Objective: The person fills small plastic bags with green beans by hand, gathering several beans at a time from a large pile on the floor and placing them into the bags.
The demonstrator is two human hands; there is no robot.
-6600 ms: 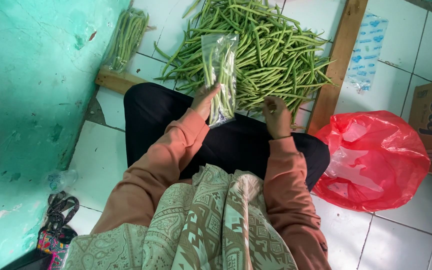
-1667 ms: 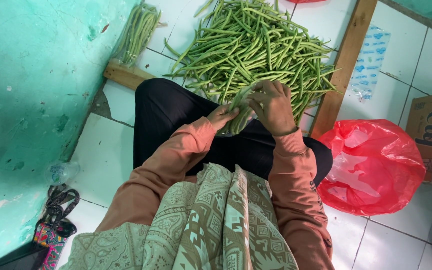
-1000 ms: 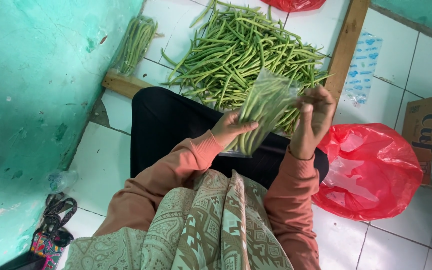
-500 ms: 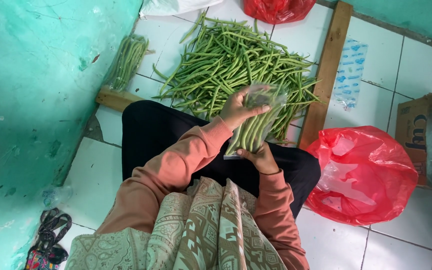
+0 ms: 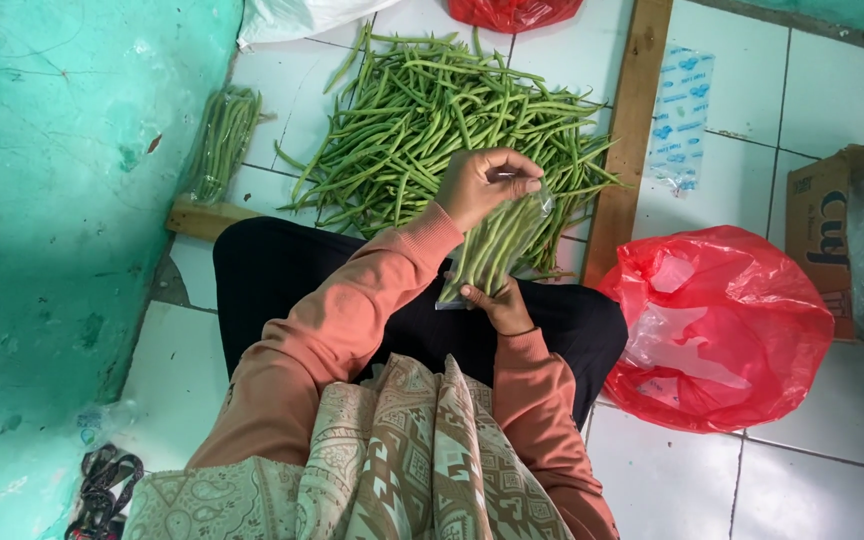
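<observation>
Bagged green beans [image 5: 492,245] slant upward between my hands: left hand [image 5: 482,185] apparently pinching the mouth, right hand [image 5: 497,305] gripping the base.

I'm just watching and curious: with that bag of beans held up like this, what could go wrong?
The clear bag of beans is packed full, and the left hand pinches only its top edge, so the thin plastic might tear or beans could poke through. The right hand props just the bottom; if it slips, the bag may tip and spill onto the lap or the loose bean pile on the floor.
</observation>
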